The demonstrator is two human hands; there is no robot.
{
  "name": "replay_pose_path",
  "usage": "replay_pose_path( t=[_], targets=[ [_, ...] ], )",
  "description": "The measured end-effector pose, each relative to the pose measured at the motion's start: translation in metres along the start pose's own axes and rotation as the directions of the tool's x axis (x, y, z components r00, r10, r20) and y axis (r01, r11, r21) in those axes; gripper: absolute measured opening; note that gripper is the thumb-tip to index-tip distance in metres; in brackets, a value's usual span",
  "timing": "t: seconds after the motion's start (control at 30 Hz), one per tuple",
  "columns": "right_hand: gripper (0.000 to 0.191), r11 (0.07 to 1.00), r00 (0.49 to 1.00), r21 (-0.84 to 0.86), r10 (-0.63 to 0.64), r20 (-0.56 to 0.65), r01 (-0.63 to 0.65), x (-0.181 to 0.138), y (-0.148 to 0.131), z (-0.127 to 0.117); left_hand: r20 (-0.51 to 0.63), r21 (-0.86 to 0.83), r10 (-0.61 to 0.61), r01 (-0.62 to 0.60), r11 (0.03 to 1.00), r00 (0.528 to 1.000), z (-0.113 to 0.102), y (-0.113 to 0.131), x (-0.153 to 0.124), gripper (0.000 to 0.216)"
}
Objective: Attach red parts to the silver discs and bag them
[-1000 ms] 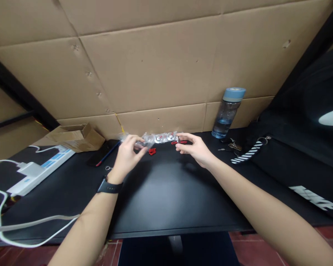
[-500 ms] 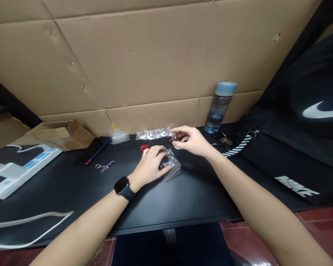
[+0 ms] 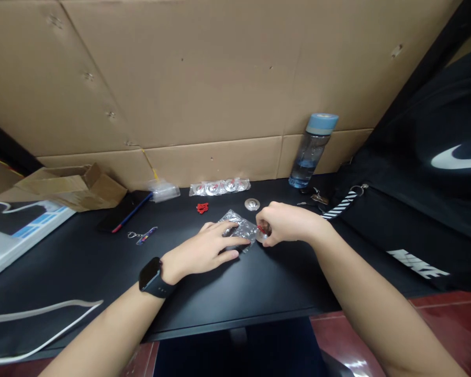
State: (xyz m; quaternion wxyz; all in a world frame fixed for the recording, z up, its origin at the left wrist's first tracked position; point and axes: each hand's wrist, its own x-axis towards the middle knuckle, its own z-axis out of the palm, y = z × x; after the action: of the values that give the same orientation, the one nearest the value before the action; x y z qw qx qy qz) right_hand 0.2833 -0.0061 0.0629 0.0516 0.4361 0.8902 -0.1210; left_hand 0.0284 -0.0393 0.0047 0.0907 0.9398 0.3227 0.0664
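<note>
A small clear plastic bag (image 3: 239,227) lies on the black desk (image 3: 102,262). My left hand (image 3: 204,250), with a black watch on its wrist, rests on the bag with fingers laid flat and pins it down. My right hand (image 3: 284,224) is closed in a pinch at the bag's right edge, holding a small round metal piece with a bit of red on it. A loose metal disc (image 3: 251,204) lies just behind the bag. Further back are a strip of bagged discs (image 3: 219,187) and a small red bundle (image 3: 202,208).
A water bottle (image 3: 313,152) stands at the cardboard back wall. Keys with a striped strap (image 3: 339,205) and a black bag (image 3: 427,193) lie right. At left are a key ring (image 3: 142,236), a phone with a pen (image 3: 123,210), a cardboard box (image 3: 68,184), a power strip (image 3: 11,241) and a white cable (image 3: 39,314).
My left hand brought the clear bag from the back of the desk toward me and laid it flat. My right hand came down to the bag's edge, leaving a metal disc behind it.
</note>
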Motion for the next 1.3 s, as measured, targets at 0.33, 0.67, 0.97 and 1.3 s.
replay_pose_path(
  t=[0.33, 0.67, 0.97, 1.3],
  targets=[
    [0.021, 0.999, 1.000, -0.037, -0.020, 0.010, 0.020, 0.005, -0.002, 0.003, 0.083, -0.005, -0.070, 0.071, 0.997, 0.994, 0.007, 0.011, -0.002, 0.051],
    [0.018, 0.992, 0.986, 0.070, -0.095, -0.134, 0.105, 0.019, 0.000, 0.020, 0.007, 0.007, -0.019, 0.019, 1.000, 1.000, 0.010, 0.011, -0.005, 0.049],
    [0.017, 0.981, 0.969, 0.072, -0.165, -0.186, 0.181, 0.023, 0.005, 0.023, -0.027, -0.009, -0.026, 0.026, 1.000, 0.999, 0.013, 0.007, -0.006, 0.049],
    [0.027, 0.976, 0.888, -0.209, -0.149, -0.434, 0.061, 0.046, -0.006, 0.038, -0.020, -0.004, -0.065, 0.065, 0.998, 0.998, 0.012, 0.001, -0.006, 0.046]
  ],
)
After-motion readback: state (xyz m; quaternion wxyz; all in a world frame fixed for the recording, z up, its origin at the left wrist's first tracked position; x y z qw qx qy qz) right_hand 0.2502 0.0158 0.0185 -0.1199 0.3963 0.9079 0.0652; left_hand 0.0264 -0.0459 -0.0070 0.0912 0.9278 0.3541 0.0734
